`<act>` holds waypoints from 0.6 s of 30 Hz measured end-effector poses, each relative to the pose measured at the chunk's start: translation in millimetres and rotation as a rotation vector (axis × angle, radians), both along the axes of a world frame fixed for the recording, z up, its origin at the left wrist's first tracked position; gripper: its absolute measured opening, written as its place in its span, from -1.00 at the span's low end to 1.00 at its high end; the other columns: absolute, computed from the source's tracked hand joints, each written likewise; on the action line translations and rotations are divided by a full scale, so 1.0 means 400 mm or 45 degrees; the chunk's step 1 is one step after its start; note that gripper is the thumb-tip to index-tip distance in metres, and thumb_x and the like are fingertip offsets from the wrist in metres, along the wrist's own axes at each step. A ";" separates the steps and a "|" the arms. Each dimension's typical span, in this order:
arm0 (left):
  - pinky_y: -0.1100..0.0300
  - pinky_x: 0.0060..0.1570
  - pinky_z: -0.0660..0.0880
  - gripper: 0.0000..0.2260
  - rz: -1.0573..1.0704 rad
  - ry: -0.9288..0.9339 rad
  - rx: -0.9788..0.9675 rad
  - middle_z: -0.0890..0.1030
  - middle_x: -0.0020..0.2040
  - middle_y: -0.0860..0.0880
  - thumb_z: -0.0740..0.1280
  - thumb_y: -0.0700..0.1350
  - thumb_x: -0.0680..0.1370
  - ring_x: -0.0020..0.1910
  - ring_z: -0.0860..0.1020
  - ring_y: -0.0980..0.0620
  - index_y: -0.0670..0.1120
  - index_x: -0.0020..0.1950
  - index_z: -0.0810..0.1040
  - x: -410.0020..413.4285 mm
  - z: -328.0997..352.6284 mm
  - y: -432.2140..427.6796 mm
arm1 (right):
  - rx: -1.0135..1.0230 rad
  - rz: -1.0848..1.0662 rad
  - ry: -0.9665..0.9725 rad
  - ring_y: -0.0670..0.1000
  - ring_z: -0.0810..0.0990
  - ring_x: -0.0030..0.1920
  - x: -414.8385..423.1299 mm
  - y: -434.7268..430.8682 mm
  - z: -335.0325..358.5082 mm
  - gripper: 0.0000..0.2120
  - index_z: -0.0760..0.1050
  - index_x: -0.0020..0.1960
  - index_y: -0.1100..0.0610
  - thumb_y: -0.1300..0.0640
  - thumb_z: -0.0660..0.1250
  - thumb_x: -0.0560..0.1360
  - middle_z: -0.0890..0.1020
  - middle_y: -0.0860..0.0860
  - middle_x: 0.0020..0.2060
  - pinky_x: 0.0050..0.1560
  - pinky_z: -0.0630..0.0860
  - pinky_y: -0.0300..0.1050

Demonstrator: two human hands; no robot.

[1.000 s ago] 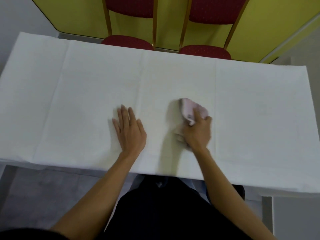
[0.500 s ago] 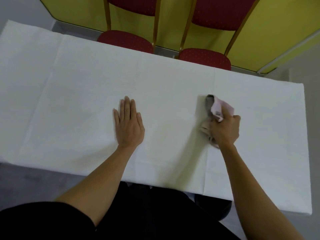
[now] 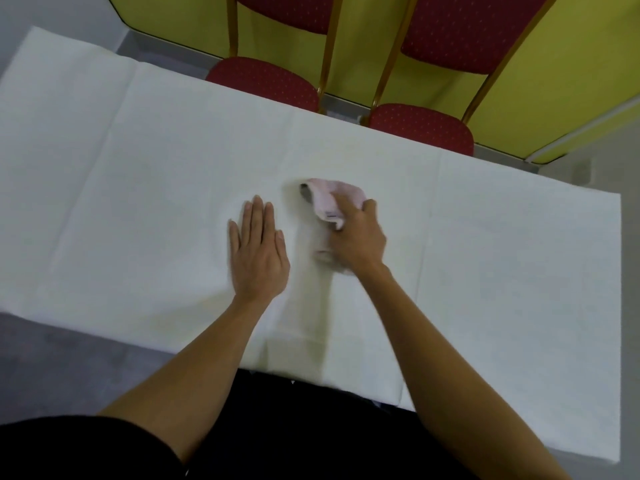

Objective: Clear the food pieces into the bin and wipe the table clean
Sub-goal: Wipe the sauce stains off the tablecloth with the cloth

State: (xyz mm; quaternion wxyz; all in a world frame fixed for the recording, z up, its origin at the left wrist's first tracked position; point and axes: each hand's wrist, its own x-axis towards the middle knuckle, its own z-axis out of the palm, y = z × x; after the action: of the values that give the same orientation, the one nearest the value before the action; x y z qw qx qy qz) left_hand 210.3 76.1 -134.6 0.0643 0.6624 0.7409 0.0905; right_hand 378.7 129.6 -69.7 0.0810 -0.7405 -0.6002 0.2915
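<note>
1 cloth, label blurred, right hand gripping

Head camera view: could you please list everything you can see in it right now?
table: one, white-covered, across the middle of the view
cloth: one, pink, on the table under the right hand
chairs: two, red seats with golden frames, at the table's far side
wall panel: one, yellow, behind the chairs
floor: grey, near left of the table
dark clothing: black, bottom edge
left hand: flat on the table, fingers straight
right hand: grips the cloth
</note>
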 end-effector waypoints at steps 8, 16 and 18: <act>-0.15 0.57 0.00 -0.51 -0.009 -0.040 -0.017 0.05 0.64 -0.11 -0.10 -0.03 0.71 0.63 -0.03 -0.06 -0.15 0.63 0.10 -0.003 -0.010 0.001 | 0.082 -0.692 -0.083 0.27 0.55 0.11 0.320 0.048 -0.011 -0.52 0.39 0.43 -0.10 0.08 0.29 0.52 0.43 0.15 0.22 0.10 0.54 0.09; -0.26 0.54 -0.12 -0.50 0.172 -0.195 -0.020 0.12 0.61 -0.24 0.12 -0.21 0.62 0.61 0.04 -0.19 -0.21 0.57 0.21 0.045 0.012 0.154 | 0.097 -0.128 0.298 0.13 0.55 0.17 -0.052 0.072 -0.013 -0.56 0.41 0.38 -0.17 0.00 0.31 0.51 0.46 0.08 0.26 0.14 0.51 -0.01; -0.27 0.54 -0.11 -0.48 0.118 -0.143 -0.061 0.08 0.63 -0.20 0.14 -0.06 0.67 0.62 -0.01 -0.16 -0.16 0.60 0.15 0.035 0.000 0.193 | 0.065 -0.011 0.272 0.16 0.56 0.12 -0.102 0.069 -0.004 -0.59 0.42 0.35 -0.18 -0.02 0.31 0.51 0.41 0.07 0.25 0.08 0.52 0.01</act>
State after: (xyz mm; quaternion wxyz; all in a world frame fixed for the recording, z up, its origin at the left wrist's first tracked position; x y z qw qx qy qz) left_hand 224.4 153.3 -134.8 0.1173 0.6194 0.7681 0.1127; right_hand 337.8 157.0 -71.1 0.1646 -0.7054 -0.5921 0.3531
